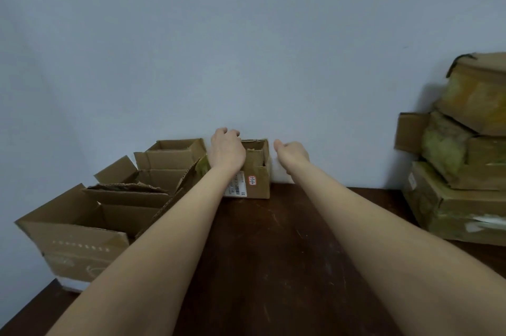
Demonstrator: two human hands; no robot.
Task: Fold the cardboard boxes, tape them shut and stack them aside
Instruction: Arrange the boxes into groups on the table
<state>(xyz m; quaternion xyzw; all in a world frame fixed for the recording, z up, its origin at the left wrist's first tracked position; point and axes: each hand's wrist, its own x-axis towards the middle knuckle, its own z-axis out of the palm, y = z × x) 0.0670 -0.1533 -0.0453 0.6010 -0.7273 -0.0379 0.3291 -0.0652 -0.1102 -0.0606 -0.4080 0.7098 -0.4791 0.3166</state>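
Observation:
A small open cardboard box with a white label and a red-edged sticker stands at the back of the dark wooden table, against the wall. My left hand reaches over its left side, fingers curled round the far rim. My right hand hovers just to the right of the box, a narrow gap apart from it, thumb out, fingers loosely curled and holding nothing. Both forearms stretch across the table.
Three larger open boxes stand in a row along the left: one at the back, one in the middle, one nearest me. A stack of taped boxes leans against the wall at the right.

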